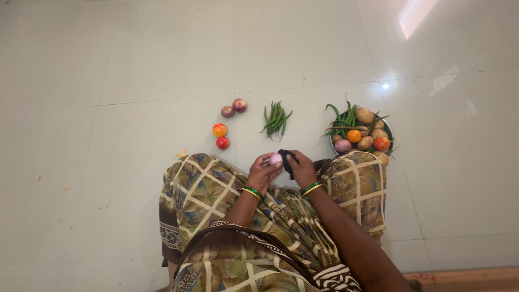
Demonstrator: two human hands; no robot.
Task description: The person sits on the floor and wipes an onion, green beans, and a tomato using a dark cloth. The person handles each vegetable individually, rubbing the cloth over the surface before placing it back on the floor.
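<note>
Two hands meet over your lap: your left hand (263, 172) is curled around a small pale purple peeled onion (275, 158), and your right hand (303, 169) is closed on a dark, black-handled tool (286, 160) pressed against it. I judge the smooth onion could slip and the tool could nick your left fingers (268, 158), which sit just beside it. On the floor (135, 81) ahead lie two red onions (233, 108), two tomatoes (220, 136), a bunch of green beans (276, 119) and a round metal bowl (334, 145) of vegetables.
</note>
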